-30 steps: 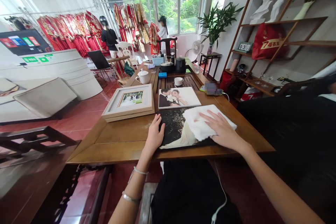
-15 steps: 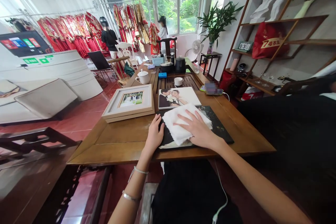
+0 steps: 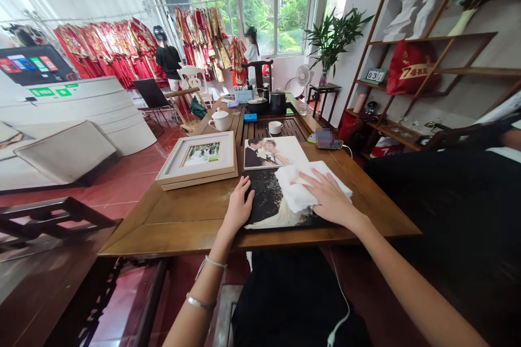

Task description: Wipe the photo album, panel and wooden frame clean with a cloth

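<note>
A dark wedding photo panel (image 3: 266, 195) lies flat at the near edge of the wooden table, showing part of a pale gown. My left hand (image 3: 241, 203) rests along the panel's left edge, its fingers stretched out and the thumb apart. Over the panel's right part lies a folded white cloth (image 3: 291, 187). My right hand (image 3: 331, 198) presses flat on this cloth with fingers spread; the cloth hides much of the panel's right side. Just behind the panel sits a lighter couple photo (image 3: 291, 149). To the left is a wooden picture frame (image 3: 197, 160), apparently stacked on another.
On the table (image 3: 183, 222) stand a lidded white cup (image 3: 220, 119), a small white cup (image 3: 275, 128), a blue box (image 3: 251, 117), a dark kettle (image 3: 278, 102) and a phone (image 3: 328, 139) with a cable. A person in black (image 3: 439, 190) sits close on the right.
My right hand has slid the white cloth to the right across the panel, baring its left and middle parts. My left hand stays at the left edge.
</note>
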`<state>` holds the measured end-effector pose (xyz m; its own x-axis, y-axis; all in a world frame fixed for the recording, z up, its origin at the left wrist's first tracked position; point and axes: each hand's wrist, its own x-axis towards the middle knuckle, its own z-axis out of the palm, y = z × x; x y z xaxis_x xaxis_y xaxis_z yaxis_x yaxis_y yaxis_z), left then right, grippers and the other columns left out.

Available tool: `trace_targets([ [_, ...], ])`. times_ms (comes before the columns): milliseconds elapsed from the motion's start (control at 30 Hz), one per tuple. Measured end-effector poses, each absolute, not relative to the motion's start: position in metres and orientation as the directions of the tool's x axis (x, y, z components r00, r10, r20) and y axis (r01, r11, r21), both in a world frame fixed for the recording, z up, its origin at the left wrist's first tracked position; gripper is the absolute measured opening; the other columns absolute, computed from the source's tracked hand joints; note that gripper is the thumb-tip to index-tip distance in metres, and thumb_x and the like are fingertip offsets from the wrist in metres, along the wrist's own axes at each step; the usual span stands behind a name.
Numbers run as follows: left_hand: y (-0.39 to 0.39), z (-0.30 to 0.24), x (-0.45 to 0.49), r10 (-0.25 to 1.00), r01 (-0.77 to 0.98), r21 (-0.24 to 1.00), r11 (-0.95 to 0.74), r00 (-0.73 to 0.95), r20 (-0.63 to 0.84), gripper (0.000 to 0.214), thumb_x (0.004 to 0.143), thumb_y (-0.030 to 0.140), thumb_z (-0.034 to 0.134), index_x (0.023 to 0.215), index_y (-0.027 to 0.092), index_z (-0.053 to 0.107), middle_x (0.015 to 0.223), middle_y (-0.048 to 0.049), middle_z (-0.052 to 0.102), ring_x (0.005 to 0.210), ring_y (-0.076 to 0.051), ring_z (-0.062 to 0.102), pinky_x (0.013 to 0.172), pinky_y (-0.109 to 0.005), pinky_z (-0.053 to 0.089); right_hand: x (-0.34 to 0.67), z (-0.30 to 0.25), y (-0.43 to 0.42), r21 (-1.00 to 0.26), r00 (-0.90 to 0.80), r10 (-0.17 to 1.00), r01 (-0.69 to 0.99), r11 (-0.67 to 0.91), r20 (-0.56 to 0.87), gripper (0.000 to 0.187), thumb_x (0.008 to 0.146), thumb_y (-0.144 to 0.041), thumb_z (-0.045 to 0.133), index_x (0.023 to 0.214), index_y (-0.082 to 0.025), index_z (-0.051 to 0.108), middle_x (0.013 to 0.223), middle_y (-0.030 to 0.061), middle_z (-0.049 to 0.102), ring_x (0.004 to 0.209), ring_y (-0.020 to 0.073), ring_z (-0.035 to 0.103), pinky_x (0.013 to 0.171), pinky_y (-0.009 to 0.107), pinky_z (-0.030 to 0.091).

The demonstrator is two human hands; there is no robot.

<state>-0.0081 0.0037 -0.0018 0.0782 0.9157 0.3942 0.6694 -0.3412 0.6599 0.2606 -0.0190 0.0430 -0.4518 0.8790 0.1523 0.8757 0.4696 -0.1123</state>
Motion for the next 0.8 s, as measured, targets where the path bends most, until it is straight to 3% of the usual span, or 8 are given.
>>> trace_targets([
  [133,0.004,-0.005,-0.009,0.912,0.648,0.676,-0.350,0.071,0.405,0.037,0.086,0.024,0.047,0.121,0.016,0.060,0.138,-0.0108,0.052,0.136,-0.024,0.037,0.113,-0.044,0.031,0.232,0.046,0.018,-0.089,-0.410,0.902,0.902,0.423,0.131,0.069,0.072,-0.014,0.051,0.139,-0.031,0.043,0.152,0.0028,0.030,0.139,0.0368,0.017,0.108,0.063,0.014],
  [267,0.004,-0.006,-0.012,0.928,0.622,0.713,-0.322,0.058,0.368,0.042,0.084,0.013,0.039,0.121,0.016,0.060,0.139,-0.0089,0.051,0.136,-0.022,0.037,0.115,-0.044,0.027,0.203,0.049,0.026,-0.082,-0.435,0.891,0.891,0.447,0.131,0.069,0.076,-0.018,0.053,0.142,-0.033,0.039,0.153,0.0041,0.028,0.139,0.0403,0.014,0.106,0.066,0.010],
  [567,0.001,-0.006,-0.010,0.922,0.617,0.709,-0.342,0.077,0.378,0.048,0.081,0.008,0.038,0.123,0.016,0.059,0.140,-0.0082,0.050,0.137,-0.023,0.034,0.115,-0.044,0.027,0.219,0.049,-0.051,-0.156,-0.684,0.715,0.698,0.699,0.143,0.082,0.063,-0.008,0.053,0.138,-0.037,0.042,0.156,-0.0026,0.021,0.142,0.0333,0.005,0.110,0.062,0.005],
  [800,-0.001,-0.006,-0.010,0.914,0.625,0.695,-0.355,0.078,0.398,0.047,0.082,0.010,0.038,0.125,0.015,0.057,0.141,-0.0095,0.049,0.137,-0.022,0.036,0.115,-0.043,0.027,0.259,0.055,-0.068,-0.230,-0.652,0.752,0.720,0.655,0.100,0.077,0.064,-0.006,0.045,0.134,-0.038,0.048,0.152,-0.0087,0.029,0.142,0.0251,0.015,0.113,0.054,0.012],
])
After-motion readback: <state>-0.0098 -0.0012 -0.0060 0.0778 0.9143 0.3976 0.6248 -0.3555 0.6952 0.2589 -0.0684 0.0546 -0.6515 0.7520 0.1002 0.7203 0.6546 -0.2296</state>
